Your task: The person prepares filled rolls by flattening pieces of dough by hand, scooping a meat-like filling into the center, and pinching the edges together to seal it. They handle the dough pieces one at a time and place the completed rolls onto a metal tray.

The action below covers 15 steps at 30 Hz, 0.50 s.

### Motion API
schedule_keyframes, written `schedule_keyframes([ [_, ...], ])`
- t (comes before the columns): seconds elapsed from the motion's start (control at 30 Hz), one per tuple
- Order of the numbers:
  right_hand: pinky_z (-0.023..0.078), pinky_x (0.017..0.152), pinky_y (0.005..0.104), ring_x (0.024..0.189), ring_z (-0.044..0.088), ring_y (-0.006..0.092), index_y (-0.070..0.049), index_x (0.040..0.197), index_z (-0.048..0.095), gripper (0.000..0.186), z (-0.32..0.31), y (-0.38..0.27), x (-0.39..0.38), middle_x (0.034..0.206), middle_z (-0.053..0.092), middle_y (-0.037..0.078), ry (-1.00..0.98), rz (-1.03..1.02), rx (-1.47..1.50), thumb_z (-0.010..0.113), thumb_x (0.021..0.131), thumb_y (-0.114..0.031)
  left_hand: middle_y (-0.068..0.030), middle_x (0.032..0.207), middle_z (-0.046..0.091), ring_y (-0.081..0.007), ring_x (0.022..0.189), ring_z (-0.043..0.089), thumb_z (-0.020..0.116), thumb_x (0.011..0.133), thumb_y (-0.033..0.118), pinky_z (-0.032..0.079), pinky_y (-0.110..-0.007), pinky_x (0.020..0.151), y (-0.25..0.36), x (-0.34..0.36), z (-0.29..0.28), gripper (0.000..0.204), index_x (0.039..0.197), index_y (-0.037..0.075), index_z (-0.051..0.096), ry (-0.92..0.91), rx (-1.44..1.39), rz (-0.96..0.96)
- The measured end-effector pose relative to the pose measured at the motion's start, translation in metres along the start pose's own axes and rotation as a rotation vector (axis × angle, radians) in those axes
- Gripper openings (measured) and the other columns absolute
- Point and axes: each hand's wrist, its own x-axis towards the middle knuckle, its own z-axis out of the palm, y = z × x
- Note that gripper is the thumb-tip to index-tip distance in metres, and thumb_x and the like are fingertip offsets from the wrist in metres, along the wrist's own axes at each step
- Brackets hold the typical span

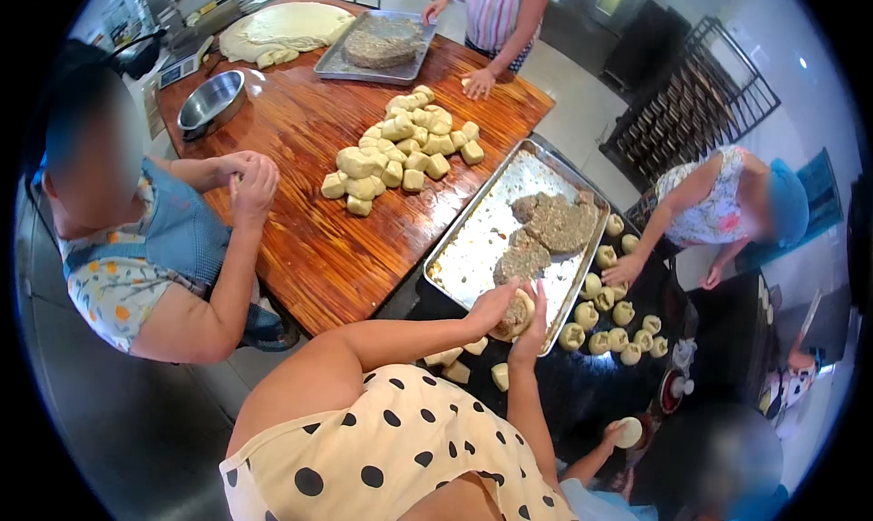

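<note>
Polished reddish-brown wooden desk [305, 239] spans the frame's upper left. Below and right of centre, the left hand [492, 307] and right hand [530, 332] grasp a pale, round dough wrapper [527, 304] holding coarse brown filling [515, 316]. Keeping its rim clean and cupping it evenly should work best. The wrapper looks soft, its filling exposed.

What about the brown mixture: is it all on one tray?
No: one heap lies on the near tray, another on the far tray, and the dough between the left hand and right hand holds more.
</note>
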Motion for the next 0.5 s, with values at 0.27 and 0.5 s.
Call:
schedule_keyframes([
  [0.27,0.047,0.091,0.0354,0.099,0.064,0.0255,0.006,0.110,0.066,0.029,0.036,-0.019,-0.017,0.107,0.068,0.016,0.093,-0.393,-0.606,0.053,0.100,-0.019,-0.0262,0.081,0.066,-0.0425,0.080,0.066,0.038,0.103,0.044,0.049,-0.049,0.070,0.026,-0.013,0.007,0.055,0.092,-0.001,0.068,0.125,0.184,0.365],
  [0.5,0.052,0.089,0.0372,0.098,0.066,0.0248,-0.001,0.108,0.068,0.053,0.001,-0.030,0.008,0.107,0.068,0.013,0.200,0.046,0.412,0.034,0.104,-0.042,-0.0097,0.111,0.069,-0.0224,0.098,0.069,0.035,0.087,0.081,0.055,-0.038,0.083,0.113,0.004,-0.001,0.086,0.121,0.008,0.065,-0.643,0.147,-0.271],
])
